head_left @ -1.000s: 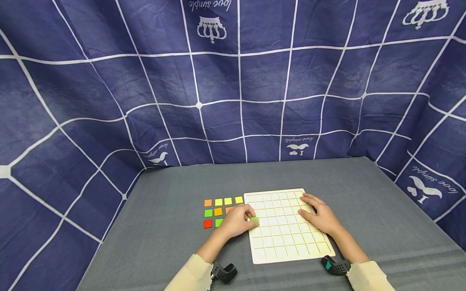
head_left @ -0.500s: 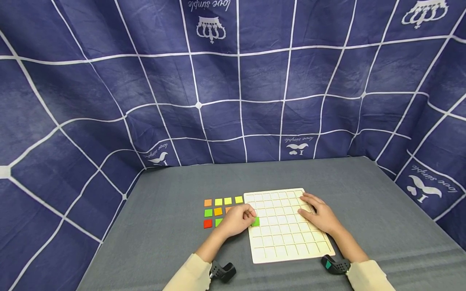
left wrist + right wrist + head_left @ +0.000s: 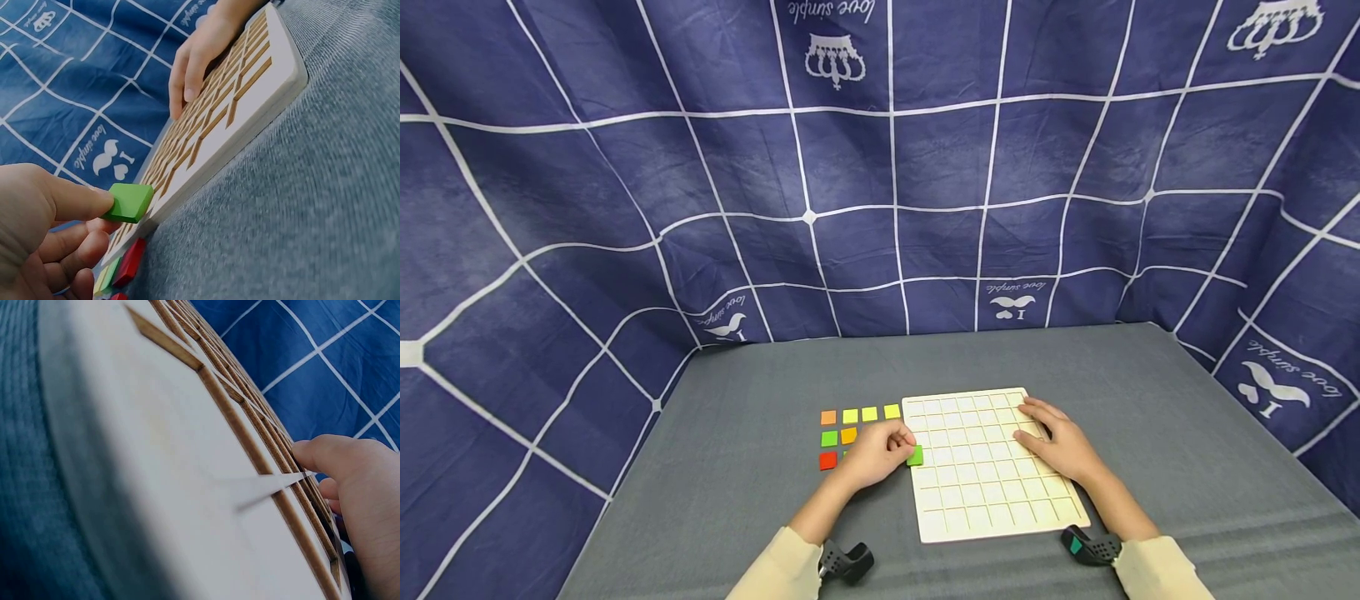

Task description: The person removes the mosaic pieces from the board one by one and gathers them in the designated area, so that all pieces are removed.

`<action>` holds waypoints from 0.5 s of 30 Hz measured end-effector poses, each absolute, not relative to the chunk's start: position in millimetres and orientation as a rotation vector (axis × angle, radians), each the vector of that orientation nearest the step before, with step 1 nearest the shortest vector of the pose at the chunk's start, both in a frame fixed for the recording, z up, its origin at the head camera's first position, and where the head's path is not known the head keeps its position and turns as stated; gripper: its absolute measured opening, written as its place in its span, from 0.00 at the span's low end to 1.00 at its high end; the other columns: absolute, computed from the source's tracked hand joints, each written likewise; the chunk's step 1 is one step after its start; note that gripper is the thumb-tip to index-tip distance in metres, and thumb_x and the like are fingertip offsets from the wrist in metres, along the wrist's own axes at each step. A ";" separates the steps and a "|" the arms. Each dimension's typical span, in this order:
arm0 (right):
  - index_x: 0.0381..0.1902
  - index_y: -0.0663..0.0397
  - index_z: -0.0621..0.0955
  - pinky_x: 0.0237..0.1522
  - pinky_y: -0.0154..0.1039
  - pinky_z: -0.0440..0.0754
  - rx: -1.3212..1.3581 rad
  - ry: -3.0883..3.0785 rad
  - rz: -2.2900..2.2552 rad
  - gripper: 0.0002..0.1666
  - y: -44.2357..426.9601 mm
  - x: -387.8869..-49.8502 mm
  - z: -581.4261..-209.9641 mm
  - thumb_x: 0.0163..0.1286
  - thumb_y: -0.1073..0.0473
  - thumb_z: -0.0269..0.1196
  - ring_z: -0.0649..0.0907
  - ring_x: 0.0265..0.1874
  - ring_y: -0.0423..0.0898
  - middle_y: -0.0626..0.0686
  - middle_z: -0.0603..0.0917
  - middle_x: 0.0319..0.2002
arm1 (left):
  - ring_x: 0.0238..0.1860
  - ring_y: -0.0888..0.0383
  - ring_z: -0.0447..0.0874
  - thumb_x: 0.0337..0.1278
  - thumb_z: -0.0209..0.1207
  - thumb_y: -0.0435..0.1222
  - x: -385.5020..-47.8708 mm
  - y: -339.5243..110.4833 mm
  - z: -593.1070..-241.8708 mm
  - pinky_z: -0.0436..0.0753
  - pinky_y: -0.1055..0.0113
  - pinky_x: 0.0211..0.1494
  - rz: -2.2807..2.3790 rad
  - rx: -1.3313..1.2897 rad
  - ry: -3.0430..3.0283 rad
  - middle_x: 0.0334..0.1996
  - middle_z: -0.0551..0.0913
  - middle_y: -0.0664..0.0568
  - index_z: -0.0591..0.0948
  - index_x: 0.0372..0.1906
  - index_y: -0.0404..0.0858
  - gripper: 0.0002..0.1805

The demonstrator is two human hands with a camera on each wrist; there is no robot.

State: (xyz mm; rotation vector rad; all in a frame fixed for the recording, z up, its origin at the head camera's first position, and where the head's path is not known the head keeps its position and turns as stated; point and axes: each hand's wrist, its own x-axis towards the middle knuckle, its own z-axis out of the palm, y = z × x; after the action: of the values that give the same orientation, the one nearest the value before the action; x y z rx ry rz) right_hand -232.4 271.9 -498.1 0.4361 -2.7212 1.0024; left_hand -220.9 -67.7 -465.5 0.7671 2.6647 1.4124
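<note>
In the head view my left hand (image 3: 878, 454) pinches a green square tile (image 3: 915, 455) between thumb and fingers, at the left edge of a pale wooden grid board (image 3: 931, 528). The left wrist view shows the green tile (image 3: 129, 202) tilted, its rear edge under the thumb, and the board's rim behind it. My right hand (image 3: 1066, 447) rests on the board's right side, fingers and thumb spread apart. From the right wrist, the thumb of my right hand (image 3: 369, 487) lies against the grid's ridges, with its other fingers partly hidden.
Left of the board, loose tiles lie in rows: an orange tile (image 3: 828, 417), a red tile (image 3: 827, 461), a yellow tile (image 3: 891, 412) and several others, some hidden by my left hand. A grey cloth (image 3: 730, 492) covers the table. Behind it hangs a blue checked curtain (image 3: 850, 167).
My left hand has drawn back a little to the left with the green tile, from over the board's left squares to its edge. My right hand has stayed in place.
</note>
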 end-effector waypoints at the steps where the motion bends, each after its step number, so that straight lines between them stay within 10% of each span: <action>1: 0.63 0.64 0.75 0.60 0.65 0.63 0.434 -2.722 1.001 0.34 271.9 -232.4 -498.0 0.67 0.48 0.65 0.66 0.66 0.67 0.64 0.69 0.67 | 0.25 0.64 0.73 0.59 0.64 0.30 -220.3 -68.6 -465.2 0.75 0.70 0.30 1.414 0.767 2.668 0.26 0.78 0.57 0.81 0.34 0.36 0.02; 15: 0.63 0.64 0.74 0.60 0.65 0.63 0.433 -2.721 1.015 0.34 271.5 -232.8 -498.7 0.67 0.48 0.65 0.66 0.66 0.66 0.63 0.69 0.67 | 0.25 0.65 0.73 0.58 0.64 0.29 -215.2 -82.2 -465.8 0.74 0.71 0.30 1.402 0.747 2.687 0.26 0.79 0.57 0.81 0.34 0.34 0.02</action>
State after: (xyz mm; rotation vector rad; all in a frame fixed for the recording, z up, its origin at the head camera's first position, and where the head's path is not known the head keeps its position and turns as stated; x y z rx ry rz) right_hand -232.8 271.5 -498.7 0.4328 -2.7213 1.0154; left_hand -215.2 -82.2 -465.8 0.7472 2.6872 1.4015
